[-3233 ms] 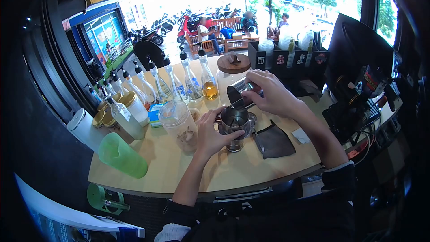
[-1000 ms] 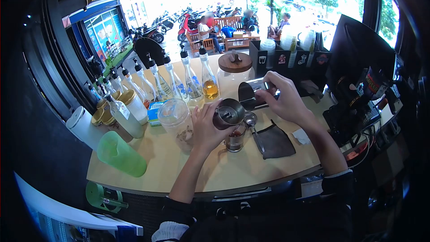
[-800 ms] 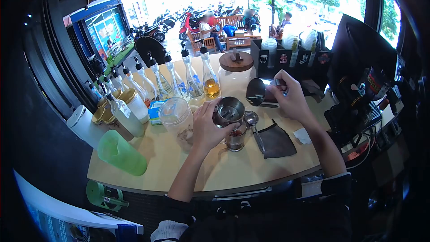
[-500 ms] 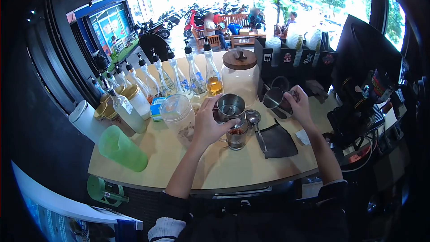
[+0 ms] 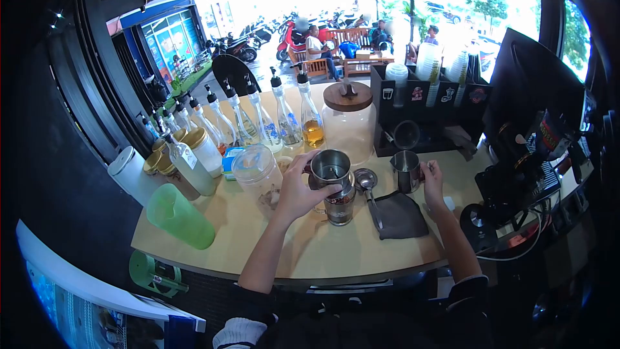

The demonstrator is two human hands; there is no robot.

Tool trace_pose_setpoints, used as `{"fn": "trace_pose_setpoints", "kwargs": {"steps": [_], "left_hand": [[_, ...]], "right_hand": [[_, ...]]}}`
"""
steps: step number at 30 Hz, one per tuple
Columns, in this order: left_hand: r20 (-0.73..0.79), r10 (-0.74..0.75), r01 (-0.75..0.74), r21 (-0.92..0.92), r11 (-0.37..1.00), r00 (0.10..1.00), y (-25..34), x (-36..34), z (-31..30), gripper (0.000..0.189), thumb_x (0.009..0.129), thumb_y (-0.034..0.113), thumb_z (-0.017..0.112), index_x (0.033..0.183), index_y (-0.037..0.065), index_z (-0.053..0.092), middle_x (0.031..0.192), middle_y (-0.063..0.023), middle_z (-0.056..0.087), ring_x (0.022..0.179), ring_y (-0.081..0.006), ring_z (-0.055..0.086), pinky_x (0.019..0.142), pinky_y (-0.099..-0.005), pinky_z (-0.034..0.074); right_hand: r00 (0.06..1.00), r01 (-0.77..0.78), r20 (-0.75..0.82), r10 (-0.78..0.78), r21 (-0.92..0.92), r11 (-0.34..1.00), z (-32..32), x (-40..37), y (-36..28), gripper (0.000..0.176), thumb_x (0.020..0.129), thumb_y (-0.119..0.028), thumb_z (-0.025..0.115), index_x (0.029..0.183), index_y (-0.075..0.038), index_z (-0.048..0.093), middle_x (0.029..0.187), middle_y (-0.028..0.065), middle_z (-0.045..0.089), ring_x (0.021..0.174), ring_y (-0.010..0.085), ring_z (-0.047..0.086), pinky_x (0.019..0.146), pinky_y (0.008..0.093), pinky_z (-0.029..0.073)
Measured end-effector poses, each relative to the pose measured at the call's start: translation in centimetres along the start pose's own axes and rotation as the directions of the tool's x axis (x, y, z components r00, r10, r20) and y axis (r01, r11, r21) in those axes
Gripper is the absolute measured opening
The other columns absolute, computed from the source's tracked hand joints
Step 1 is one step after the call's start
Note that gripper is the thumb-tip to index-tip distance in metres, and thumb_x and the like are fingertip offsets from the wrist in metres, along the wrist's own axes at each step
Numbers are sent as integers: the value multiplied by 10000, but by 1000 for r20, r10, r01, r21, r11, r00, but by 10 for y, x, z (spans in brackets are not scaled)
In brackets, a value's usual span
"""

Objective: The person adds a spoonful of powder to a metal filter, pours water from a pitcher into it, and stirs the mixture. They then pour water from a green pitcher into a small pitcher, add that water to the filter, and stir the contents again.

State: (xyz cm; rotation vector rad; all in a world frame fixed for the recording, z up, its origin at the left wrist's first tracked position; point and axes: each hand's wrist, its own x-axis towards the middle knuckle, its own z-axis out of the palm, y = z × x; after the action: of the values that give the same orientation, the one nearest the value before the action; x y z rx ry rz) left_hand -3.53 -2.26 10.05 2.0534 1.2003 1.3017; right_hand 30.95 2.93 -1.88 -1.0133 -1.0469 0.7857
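My left hand (image 5: 301, 195) is wrapped round a metal coffee dripper (image 5: 330, 167), thumb and fingers on its sides. The dripper sits over a glass mug (image 5: 340, 211) with dark reddish liquid showing near its top. On the right, my right hand (image 5: 434, 185) has its fingers closed at the handle of a small steel pitcher (image 5: 406, 172). The pitcher is upright, its base at the counter. Between the mug and the pitcher lie a metal ladle (image 5: 366, 180) and a dark folded cloth (image 5: 402, 216), the ladle's handle resting against the cloth.
On the counter (image 5: 297, 255) stand a green jug (image 5: 181, 218), a clear plastic jar (image 5: 256, 179) and a row of pump bottles (image 5: 289, 121). Behind is a large wooden-lidded jar (image 5: 349, 123), beside a black cup holder (image 5: 429, 94). Dark equipment (image 5: 516, 161) fills the right side.
My right hand has brought the pitcher down from a raised, tilted pose to upright on the counter. My left hand stays on the dripper. The view has shifted slightly.
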Motion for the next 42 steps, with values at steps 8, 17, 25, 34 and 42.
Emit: {"fn": "trace_pose_setpoints", "kwargs": {"steps": [8, 17, 25, 34, 42], "left_hand": [[-39, 27, -27, -15, 1000, 999, -11, -5, 8, 802, 589, 311, 874, 1238, 0, 521, 1100, -128, 583, 1000, -217, 589, 879, -345, 475], [-62, 20, -15, 77, 997, 998, -2, -16, 16, 844, 579, 346, 873, 1267, 15, 513, 1120, -119, 579, 990, -214, 588, 889, -348, 472], [-98, -61, 59, -31, 998, 993, 0, -24, 23, 964, 562, 308, 899, 1355, 36, 422, 1126, -113, 561, 1081, -214, 525, 959, -358, 417], [-142, -43, 39, -32, 999, 989, -14, -30, 32, 1040, 554, 375, 893, 1381, 44, 356, 1158, -132, 543, 1061, -232, 545, 941, -377, 446], [-370, 286, -256, 130, 958, 884, -10, -48, 4, 759, 690, 242, 812, 1298, 12, 418, 1216, -156, 499, 1112, -271, 517, 962, -396, 417]], "right_hand": [[997, 54, -53, -54, -14, 998, -10, 5, 52, 129, 956, -165, 544, 880, -85, 475, 775, -15, 505, 698, 49, 482, 614, 220, 392], [886, 405, 17, -464, -519, 753, 32, -52, -28, 400, 813, -75, 629, 1162, -27, 437, 1287, 194, 379, 1187, 337, 390, 1018, 410, 300], [760, 650, 406, -508, -458, 607, 57, -83, -38, 384, 792, -77, 639, 1134, -40, 469, 1319, 207, 364, 1245, 383, 356, 1039, 463, 276], [793, 572, 509, -336, -428, 700, 54, -87, -26, 354, 790, -78, 654, 1104, -45, 495, 1271, 178, 427, 1213, 375, 413, 1009, 452, 335], [799, 556, 502, -331, -408, 725, 52, -84, -31, 257, 800, -41, 632, 1031, -20, 520, 1208, 175, 479, 1141, 353, 480, 967, 399, 388]]}}
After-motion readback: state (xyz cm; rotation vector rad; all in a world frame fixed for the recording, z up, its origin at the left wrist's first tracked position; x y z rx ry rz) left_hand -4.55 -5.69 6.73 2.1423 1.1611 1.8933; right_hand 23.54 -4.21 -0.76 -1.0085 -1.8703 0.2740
